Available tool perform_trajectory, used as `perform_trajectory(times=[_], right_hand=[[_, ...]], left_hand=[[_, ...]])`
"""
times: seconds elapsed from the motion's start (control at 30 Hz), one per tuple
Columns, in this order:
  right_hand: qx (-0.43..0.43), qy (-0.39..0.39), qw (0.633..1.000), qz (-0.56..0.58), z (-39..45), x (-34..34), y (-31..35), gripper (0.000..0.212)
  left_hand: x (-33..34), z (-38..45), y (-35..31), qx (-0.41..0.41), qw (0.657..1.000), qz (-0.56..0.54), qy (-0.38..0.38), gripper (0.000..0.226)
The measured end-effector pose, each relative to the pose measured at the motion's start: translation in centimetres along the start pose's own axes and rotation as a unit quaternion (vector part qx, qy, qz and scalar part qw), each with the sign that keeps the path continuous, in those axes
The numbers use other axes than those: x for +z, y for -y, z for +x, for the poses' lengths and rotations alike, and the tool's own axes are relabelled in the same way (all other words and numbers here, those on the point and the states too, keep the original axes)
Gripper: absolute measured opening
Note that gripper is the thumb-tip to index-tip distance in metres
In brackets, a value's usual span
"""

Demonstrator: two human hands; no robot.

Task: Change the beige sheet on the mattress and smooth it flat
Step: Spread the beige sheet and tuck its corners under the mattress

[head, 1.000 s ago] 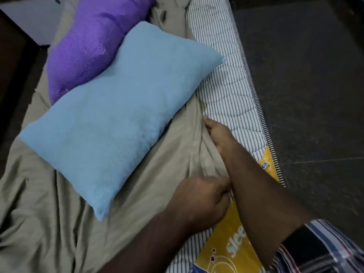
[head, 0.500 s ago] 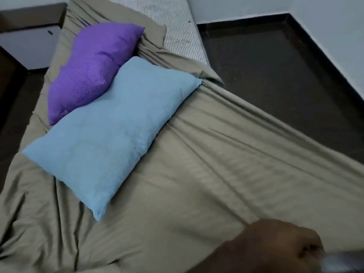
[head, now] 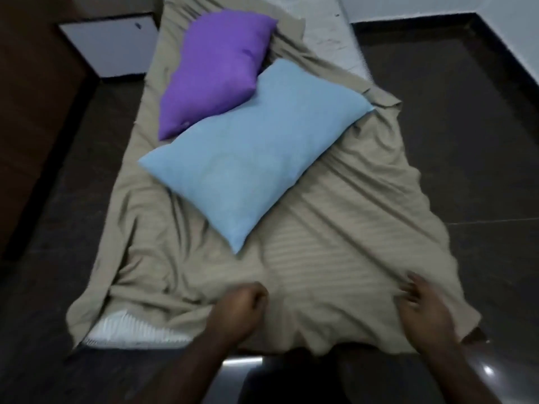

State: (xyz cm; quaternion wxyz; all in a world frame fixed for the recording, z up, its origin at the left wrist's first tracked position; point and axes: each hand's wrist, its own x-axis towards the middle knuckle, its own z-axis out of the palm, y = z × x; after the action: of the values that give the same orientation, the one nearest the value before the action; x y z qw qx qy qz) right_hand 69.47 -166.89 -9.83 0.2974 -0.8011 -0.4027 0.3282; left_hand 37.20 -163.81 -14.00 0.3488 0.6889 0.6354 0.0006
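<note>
Beige sheet: faint woven stripes, rumpled, deep folds fanning from its near end; spread over mattress, right edge spilling past mattress side, far right corner folded back short of mattress head.

Mattress: white with thin stripes, lying long axis away from viewer; bare at near left corner and at far right end beyond sheet.

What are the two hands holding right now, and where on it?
Left hand and right hand grip the wrinkled beige fabric sheet near its foot-end edge.
</note>
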Motion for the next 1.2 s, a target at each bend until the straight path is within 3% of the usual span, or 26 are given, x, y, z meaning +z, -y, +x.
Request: perform_trajectory(times=[0.13, 0.23, 0.33, 0.53, 0.63, 0.77, 0.93, 1.0, 1.1, 1.17, 1.2], right_hand=[[-0.092, 0.21, 0.969, -0.09, -9.5, 15.6, 3.5, 0.049], [-0.168, 0.297, 0.93, -0.133, -16.7, 25.3, 7.4, 0.05], [-0.17, 0.34, 0.91, -0.165, -21.3, 32.3, 8.7, 0.05], [-0.218, 0.169, 0.953, -0.127, -22.3, 40.5, 9.9, 0.025], [-0.223, 0.141, 0.954, -0.144, -21.8, 42.5, 10.9, 0.033], [-0.152, 0.151, 0.957, -0.193, -20.9, 44.3, 12.0, 0.046], [-0.102, 0.094, 0.964, -0.226, -20.5, 45.5, 12.8, 0.025], [-0.073, 0.057, 0.974, -0.208, -22.4, 45.2, 12.7, 0.022], [0.032, 0.046, 0.973, -0.224, -27.8, 43.3, 11.4, 0.023], [0.122, 0.074, 0.956, -0.257, -33.3, 41.9, 9.3, 0.031], [0.166, 0.079, 0.945, -0.27, -36.3, 41.7, 8.5, 0.034]], left_hand=[[-4.0, -7.3, 13.0, -0.104, 0.993, -0.004, -0.048, 0.03], [-6.1, -11.7, 20.7, -0.12, 0.991, 0.005, -0.066, 0.024], [-7.6, -13.5, 26.7, -0.116, 0.988, 0.034, -0.093, 0.027], [-10.4, -10.1, 31.9, -0.08, 0.984, 0.098, -0.128, 0.041], [-11.8, -7.1, 32.2, -0.104, 0.985, 0.069, -0.122, 0.052], [-13.2, -3.5, 32.8, -0.14, 0.987, 0.021, -0.07, 0.062], [-15.3, -2.2, 36.2, -0.16, 0.983, -0.068, -0.053, 0.009], [-16.6, -3.2, 38.9, -0.191, 0.973, -0.106, -0.069, 0.011], [-17.9, -6.2, 45.1, -0.248, 0.959, -0.126, -0.051, 0.021], [-18.1, -8.8, 48.8, -0.279, 0.946, -0.167, 0.007, 0.028], [-17.6, -10.3, 50.1, -0.297, 0.934, -0.189, 0.062, 0.019]])
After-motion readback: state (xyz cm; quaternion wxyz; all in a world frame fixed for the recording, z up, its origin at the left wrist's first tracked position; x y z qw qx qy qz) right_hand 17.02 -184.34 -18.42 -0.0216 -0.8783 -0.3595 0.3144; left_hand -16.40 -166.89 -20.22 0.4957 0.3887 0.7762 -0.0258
